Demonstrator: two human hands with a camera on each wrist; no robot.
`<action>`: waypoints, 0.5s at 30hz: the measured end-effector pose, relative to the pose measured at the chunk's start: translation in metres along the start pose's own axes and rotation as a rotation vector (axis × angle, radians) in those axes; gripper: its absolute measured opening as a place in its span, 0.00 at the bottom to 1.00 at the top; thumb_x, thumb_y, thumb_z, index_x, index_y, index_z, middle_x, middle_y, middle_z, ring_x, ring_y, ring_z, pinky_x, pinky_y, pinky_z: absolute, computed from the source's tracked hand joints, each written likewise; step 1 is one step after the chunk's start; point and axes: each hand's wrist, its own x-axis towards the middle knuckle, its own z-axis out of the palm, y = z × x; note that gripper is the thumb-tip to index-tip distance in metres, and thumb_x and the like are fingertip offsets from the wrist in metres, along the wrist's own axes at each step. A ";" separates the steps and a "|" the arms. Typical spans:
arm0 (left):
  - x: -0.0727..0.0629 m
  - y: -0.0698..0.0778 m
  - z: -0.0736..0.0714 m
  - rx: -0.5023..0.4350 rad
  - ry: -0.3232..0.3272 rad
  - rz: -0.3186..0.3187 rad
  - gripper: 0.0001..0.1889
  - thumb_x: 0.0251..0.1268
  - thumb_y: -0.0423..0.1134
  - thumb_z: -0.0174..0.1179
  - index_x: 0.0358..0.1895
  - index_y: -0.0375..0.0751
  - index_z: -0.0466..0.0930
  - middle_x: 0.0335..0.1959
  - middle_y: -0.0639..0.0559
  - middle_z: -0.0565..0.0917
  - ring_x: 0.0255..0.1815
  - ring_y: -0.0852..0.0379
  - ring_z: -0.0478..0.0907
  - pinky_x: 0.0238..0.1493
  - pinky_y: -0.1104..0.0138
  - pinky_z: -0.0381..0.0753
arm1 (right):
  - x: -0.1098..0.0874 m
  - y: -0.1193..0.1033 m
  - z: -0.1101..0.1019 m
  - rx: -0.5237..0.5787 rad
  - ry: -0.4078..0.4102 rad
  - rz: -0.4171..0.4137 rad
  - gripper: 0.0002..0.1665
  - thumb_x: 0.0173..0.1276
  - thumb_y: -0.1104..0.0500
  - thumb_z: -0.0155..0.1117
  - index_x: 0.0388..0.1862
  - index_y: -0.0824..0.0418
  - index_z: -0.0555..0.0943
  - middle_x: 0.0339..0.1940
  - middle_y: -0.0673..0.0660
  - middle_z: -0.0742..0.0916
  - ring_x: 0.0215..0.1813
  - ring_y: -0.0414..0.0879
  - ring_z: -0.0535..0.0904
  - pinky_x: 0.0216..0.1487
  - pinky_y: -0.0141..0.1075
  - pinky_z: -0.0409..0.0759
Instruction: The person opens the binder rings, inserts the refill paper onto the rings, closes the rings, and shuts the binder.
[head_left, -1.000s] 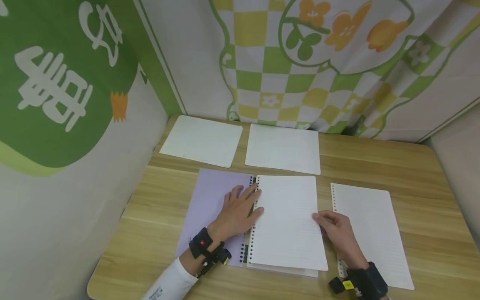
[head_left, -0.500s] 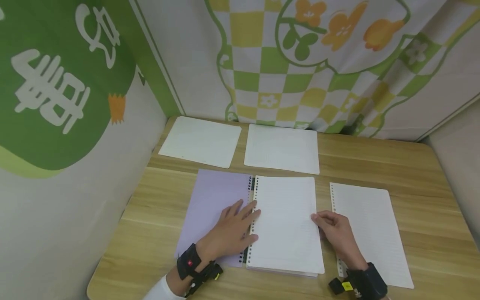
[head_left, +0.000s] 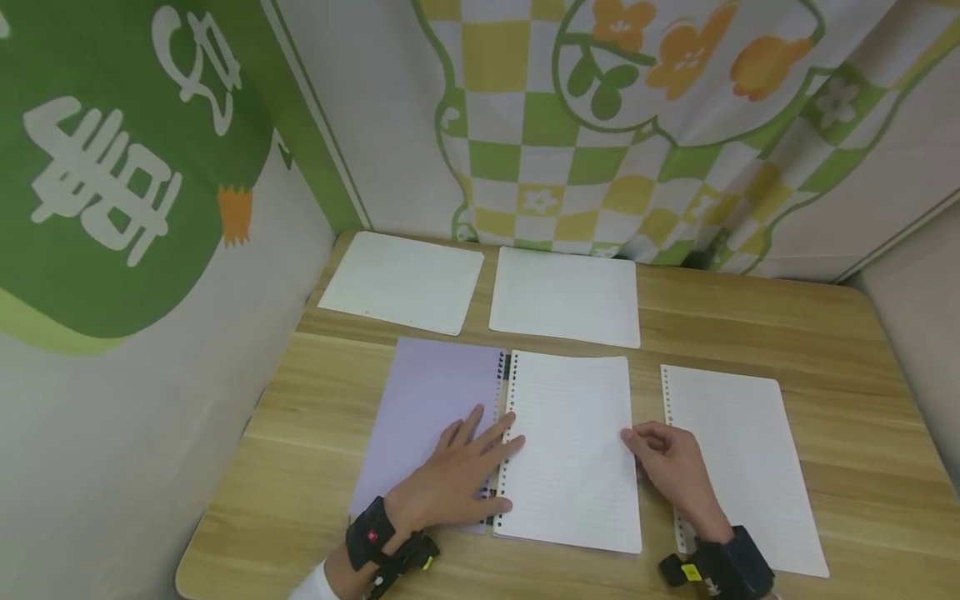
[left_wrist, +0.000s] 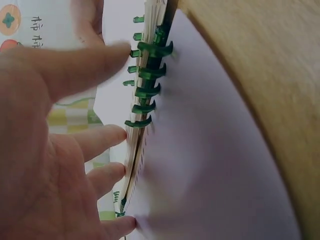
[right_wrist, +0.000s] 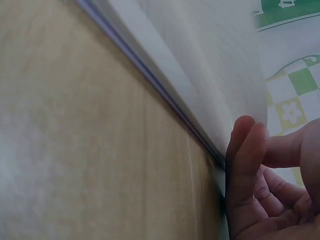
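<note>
An open loose-leaf notebook lies on the table, its purple cover (head_left: pixel 435 383) to the left and a lined, hole-punched sheet (head_left: pixel 573 450) on top of the stack at right. My left hand (head_left: pixel 453 475) is spread across the binding, fingertips on the sheet's punched edge. Green binder rings (left_wrist: pixel 150 72) show in the left wrist view, some standing apart from each other, with the left thumb beside them. At the sheet's outer edge my right hand (head_left: pixel 675 467) pinches the paper between thumb and fingers; in the right wrist view that edge is slightly raised above the pages below.
A loose punched sheet (head_left: pixel 742 467) lies to the right, partly under the right wrist. Two more sheets, a left one (head_left: pixel 405 279) and a middle one (head_left: pixel 566 296), lie along the back of the wooden table (head_left: pixel 285 417). A patterned curtain (head_left: pixel 585 150) hangs behind.
The left hand has slid down along the binding toward the near end. The top sheet has shifted slightly left and now lines up with the stack beneath. The right hand keeps its pinch.
</note>
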 end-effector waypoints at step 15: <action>0.000 0.001 -0.002 0.071 -0.035 0.000 0.63 0.50 0.66 0.79 0.87 0.52 0.55 0.91 0.49 0.43 0.89 0.30 0.35 0.84 0.35 0.45 | 0.000 0.010 -0.028 0.025 -0.002 -0.034 0.18 0.80 0.54 0.68 0.51 0.70 0.87 0.33 0.59 0.91 0.31 0.46 0.88 0.30 0.36 0.86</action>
